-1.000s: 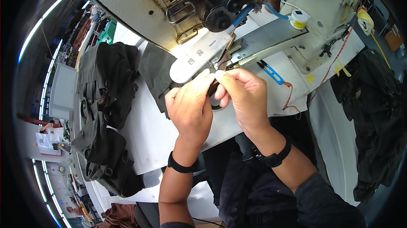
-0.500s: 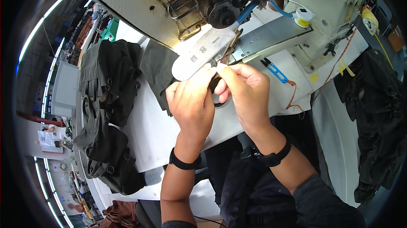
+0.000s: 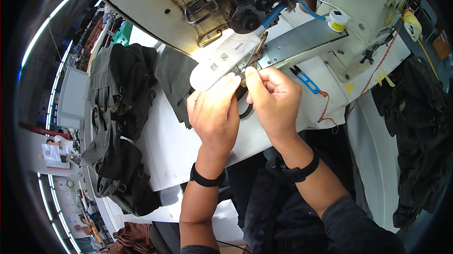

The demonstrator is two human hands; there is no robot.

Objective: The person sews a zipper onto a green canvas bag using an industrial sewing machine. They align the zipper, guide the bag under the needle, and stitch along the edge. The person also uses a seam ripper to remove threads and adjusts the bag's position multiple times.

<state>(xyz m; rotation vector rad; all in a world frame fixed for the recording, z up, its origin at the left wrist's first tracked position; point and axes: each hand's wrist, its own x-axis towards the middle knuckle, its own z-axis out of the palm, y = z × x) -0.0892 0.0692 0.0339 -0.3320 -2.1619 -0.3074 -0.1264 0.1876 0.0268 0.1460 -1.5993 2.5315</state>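
Both my hands work close under the head of a sewing machine [image 3: 146, 6], beside the pale flat guard [image 3: 222, 63] by its needle area. My left hand [image 3: 214, 114] is closed, its fingertips together just in front of the presser foot; what it grips is hidden. My right hand [image 3: 276, 103] is pinched, thumb against forefinger, slightly right of the left fingertips. Anything in that pinch is too small to make out. Between the hands shows a dark curved strap [image 3: 247, 111], partly covered by my fingers.
Blue-handled thread snips [image 3: 306, 80] on an orange cord lie right of my right hand. A dark cloth piece [image 3: 173, 79] lies left of the guard, with several dark bags [image 3: 120, 93] farther left. More dark goods [image 3: 420, 126] hang at the far right.
My right hand has turned a little and its fingers have curled in, with the fingertips slightly farther from the left ones. The left hand has barely moved.
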